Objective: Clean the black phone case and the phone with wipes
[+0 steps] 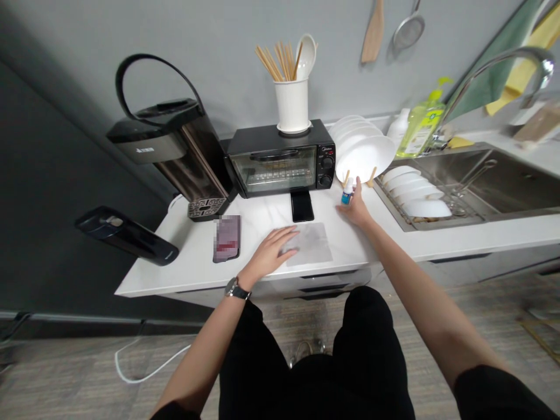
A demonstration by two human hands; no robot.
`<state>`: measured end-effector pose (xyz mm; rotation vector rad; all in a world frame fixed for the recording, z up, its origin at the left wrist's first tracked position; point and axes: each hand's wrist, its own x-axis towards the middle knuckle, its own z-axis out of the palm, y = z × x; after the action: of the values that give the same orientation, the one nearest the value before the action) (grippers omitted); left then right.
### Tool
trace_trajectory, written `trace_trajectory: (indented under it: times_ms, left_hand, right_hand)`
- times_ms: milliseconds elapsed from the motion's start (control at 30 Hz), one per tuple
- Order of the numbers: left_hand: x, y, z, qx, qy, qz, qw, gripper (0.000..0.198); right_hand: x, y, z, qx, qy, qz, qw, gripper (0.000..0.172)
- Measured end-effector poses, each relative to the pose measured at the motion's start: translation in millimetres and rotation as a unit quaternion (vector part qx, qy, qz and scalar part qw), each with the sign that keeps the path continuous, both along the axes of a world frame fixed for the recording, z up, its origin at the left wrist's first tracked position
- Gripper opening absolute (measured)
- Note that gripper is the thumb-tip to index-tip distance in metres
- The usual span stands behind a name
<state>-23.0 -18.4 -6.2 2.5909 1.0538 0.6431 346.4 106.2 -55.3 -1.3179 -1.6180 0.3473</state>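
Observation:
My left hand (268, 254) lies flat, its fingertips resting on the near left part of a thin, translucent grey sheet (312, 245) on the white counter (188, 271). My right hand (356, 207) is at the back of the counter, closed around a small white bottle with a blue label (347, 193). A black smartphone (302, 205) lies between my hands, close to the toaster oven. Left of my left hand lies a second phone (226, 238), its screen blurred out.
A black toaster oven (272, 160) with a white utensil cup on top stands behind the sheet. White plates stand in a rack (363, 153) just beyond my right hand. Further right are a steel sink (490, 181) and dish soap. A black-and-steel kettle (170, 149) stands at the left.

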Motion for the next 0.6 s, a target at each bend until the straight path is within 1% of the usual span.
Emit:
trace_trajectory:
  times_ms: [33,67,100,133,167,200,233,267,300,333,400,500,600]
  left_hand:
    - [-2.4,0.1,1.0,0.002,-0.011,0.004,1.000,0.053]
    - [-4.9,-0.1,1.5,0.004,-0.017,0.011,1.000,0.051]
    - [-7.3,-0.5,1.6,0.005,-0.016,0.016,1.000,0.051]
    - [-9.2,-1.0,1.3,0.005,-0.008,0.020,1.000,0.052]
    - [-10.2,-1.4,0.8,0.003,0.004,0.020,1.000,0.053]
    - [-10.1,-1.5,0.4,-0.001,0.018,0.018,1.000,0.055]
    - [-9.1,-1.3,0.2,-0.005,0.033,0.015,0.999,0.058]
    - [-7.2,-0.7,0.2,-0.011,0.047,0.012,0.999,0.061]
    - [-4.8,0.3,0.4,-0.019,0.061,0.008,0.998,0.064]
    - [-2.2,1.4,0.9,-0.029,0.075,0.004,0.997,0.067]
    - [2.2,3.2,2.2,-0.050,0.109,-0.007,0.993,0.074]
    - [4.0,2.2,4.1,-0.061,0.156,-0.017,0.986,0.082]
    - [1.7,-4.8,5.5,-0.053,0.172,-0.015,0.984,0.080]
  right_hand:
    - [1.0,-9.8,-0.8,0.009,0.006,-0.030,1.000,0.118]
    - [1.1,-22.5,-1.1,0.019,0.011,-0.061,0.998,0.118]
    - [-0.2,-37.3,-0.6,0.030,0.006,-0.088,0.996,0.113]
    - [-3.4,-53.6,0.9,0.045,-0.015,-0.096,0.994,0.103]
    - [-8.6,-70.1,3.3,0.053,-0.046,-0.082,0.994,0.087]
    - [-16.0,-86.0,6.6,0.051,-0.076,-0.052,0.994,0.071]
    - [-25.2,-100.3,10.6,0.042,-0.104,-0.004,0.994,0.057]
    - [-35.4,-112.1,14.7,0.030,-0.128,0.059,0.990,0.049]
    - [-45.8,-121.2,18.6,0.017,-0.157,0.121,0.980,0.047]
    - [-55.6,-127.3,22.0,0.011,-0.189,0.164,0.968,0.050]
    - [-70.0,-132.3,25.9,-0.005,-0.251,0.220,0.943,0.061]
    - [-76.1,-130.9,25.1,-0.030,-0.326,0.239,0.914,0.072]
    - [-71.9,-132.4,22.3,-0.039,-0.367,0.236,0.899,0.073]
